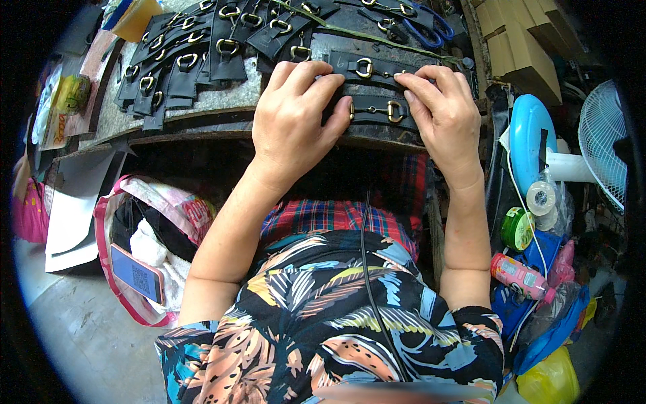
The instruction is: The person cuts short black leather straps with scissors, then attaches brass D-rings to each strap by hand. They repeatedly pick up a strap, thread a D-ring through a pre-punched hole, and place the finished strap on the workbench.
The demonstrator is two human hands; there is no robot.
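Head view: near strap [375, 116] crosswise before you, left-right axis, left hand [293, 101] thumb at its end. Far strap [373, 75] just beyond, parallel, between your left and right hand [447, 111], both close. Fingers bent; cannot tell if pinching. Speckled bench [232, 98]; strap pile [185, 62] farther left; boxes [521, 57] beyond, right.

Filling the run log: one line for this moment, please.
left hand: left side of two straps | right hand: their right side | other straps: piled leftward

Grey floor [101, 347] (pale, lower left) lies below a speckled workbench [232, 99]; white fan [603, 145] at right
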